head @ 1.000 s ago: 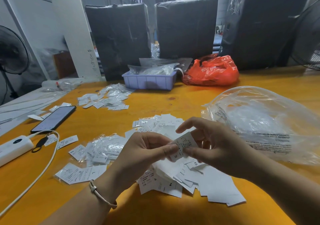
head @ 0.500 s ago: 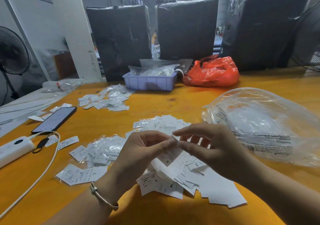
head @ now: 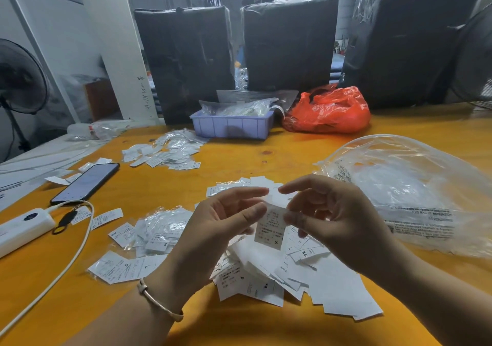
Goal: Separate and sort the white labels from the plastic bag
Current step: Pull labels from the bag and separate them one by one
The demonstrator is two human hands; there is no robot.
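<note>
A white label (head: 270, 230) marked S hangs in the air between my hands, over a loose heap of white labels (head: 314, 273) on the orange table (head: 239, 164). My left hand (head: 221, 228) pinches its upper edge with the thumb. My right hand (head: 332, 218) pinches the same top edge from the right. The large clear plastic bag (head: 415, 191) lies crumpled to the right of my hands. A pile of labels in small clear sleeves (head: 157, 228) lies to the left of my left hand.
Another label pile (head: 165, 154) lies further back, before a purple tray (head: 231, 126) and a red plastic bag (head: 327, 111). A phone (head: 85, 182), a white power bank (head: 22, 227) and its cable (head: 66, 263) lie at the left. Black wrapped bales (head: 290, 44) stand behind.
My hands have drawn slightly apart and lifted, and the label now hangs down lengthwise from both pinches instead of being bunched between the fingertips.
</note>
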